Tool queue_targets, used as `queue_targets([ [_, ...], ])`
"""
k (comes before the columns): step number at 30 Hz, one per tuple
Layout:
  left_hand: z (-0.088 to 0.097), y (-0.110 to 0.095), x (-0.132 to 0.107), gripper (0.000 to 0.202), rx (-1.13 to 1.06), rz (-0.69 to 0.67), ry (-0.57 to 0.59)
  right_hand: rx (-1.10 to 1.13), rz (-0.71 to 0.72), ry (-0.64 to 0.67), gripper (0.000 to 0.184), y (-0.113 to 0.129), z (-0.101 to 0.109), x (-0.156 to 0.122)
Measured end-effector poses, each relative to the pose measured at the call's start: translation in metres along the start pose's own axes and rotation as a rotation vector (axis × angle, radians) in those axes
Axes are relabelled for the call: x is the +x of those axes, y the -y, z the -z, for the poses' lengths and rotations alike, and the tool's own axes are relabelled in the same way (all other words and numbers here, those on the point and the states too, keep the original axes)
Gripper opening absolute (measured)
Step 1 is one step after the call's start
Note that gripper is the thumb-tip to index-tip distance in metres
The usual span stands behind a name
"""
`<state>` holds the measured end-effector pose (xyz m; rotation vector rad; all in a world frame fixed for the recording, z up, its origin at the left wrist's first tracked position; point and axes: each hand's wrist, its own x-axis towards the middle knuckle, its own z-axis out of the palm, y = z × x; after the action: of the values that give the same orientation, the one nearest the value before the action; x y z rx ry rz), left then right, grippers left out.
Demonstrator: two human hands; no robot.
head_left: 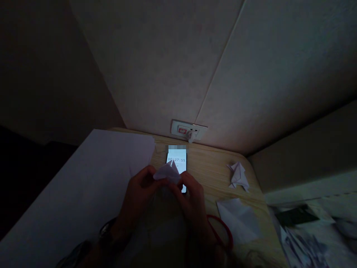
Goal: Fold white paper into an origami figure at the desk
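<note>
Head cam: L hand [138,190] & R hand [192,193] pinch folded paper [167,172] (matte, pointy).

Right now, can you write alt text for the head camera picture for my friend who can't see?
Someone's left fingers and right fingers hold a folded paper in front of a glowing phone on a wooden table. Pale sheets lie left; a paper figure and creased sheet lie right, a wall socket behind.

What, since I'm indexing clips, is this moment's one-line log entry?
left hand: pinching folded paper; right hand: pinching same paper; smartphone: lit, partly hidden; frog-shaped origami: on tabletop
</note>
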<state>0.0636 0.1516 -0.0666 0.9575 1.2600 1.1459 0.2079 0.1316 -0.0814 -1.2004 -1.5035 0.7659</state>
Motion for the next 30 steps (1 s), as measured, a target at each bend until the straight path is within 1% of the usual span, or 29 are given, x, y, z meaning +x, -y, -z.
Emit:
queue_targets([
  [5, 0.000, 0.002, 0.004, 0.027, 0.008, 0.068, -0.035, -0.009, -0.035, -0.028, 0.027, -0.006, -0.004, -0.002],
  [8, -0.001, 0.002, 0.006, 0.025, 0.032, 0.146, -0.042, -0.036, -0.035, -0.031, 0.028, -0.008, -0.006, -0.002],
  [11, -0.002, 0.000, 0.008, 0.023, 0.021, 0.195, -0.059, -0.072, -0.022, -0.022, 0.030, -0.009, -0.005, -0.002],
  [13, -0.003, -0.001, 0.011, 0.022, 0.023, 0.185, -0.059, -0.098, -0.004, -0.024, 0.029, -0.009, -0.005, -0.002],
  [17, 0.000, 0.001, 0.013, 0.034, -0.031, 0.197, -0.024, -0.152, 0.024, -0.027, 0.027, -0.009, -0.005, -0.004],
  [21, 0.006, 0.003, 0.011, 0.050, 0.069, 0.231, -0.007, -0.202, 0.035, -0.019, 0.024, -0.006, -0.004, -0.006],
  [23, 0.006, 0.001, 0.009, 0.046, 0.065, 0.252, 0.009, -0.203, 0.034, -0.013, 0.023, -0.005, -0.003, -0.006],
  [26, 0.002, -0.003, 0.007, 0.027, -0.003, 0.299, 0.020, -0.197, 0.040, -0.031, 0.023, -0.004, -0.003, -0.006],
  [29, -0.002, -0.007, 0.006, 0.024, -0.050, 0.324, -0.008, -0.183, 0.075, -0.035, 0.024, -0.005, -0.004, -0.004],
  [30, -0.003, -0.007, 0.006, 0.023, -0.059, 0.296, -0.008, -0.178, 0.090, -0.021, 0.025, -0.005, -0.004, -0.003],
])
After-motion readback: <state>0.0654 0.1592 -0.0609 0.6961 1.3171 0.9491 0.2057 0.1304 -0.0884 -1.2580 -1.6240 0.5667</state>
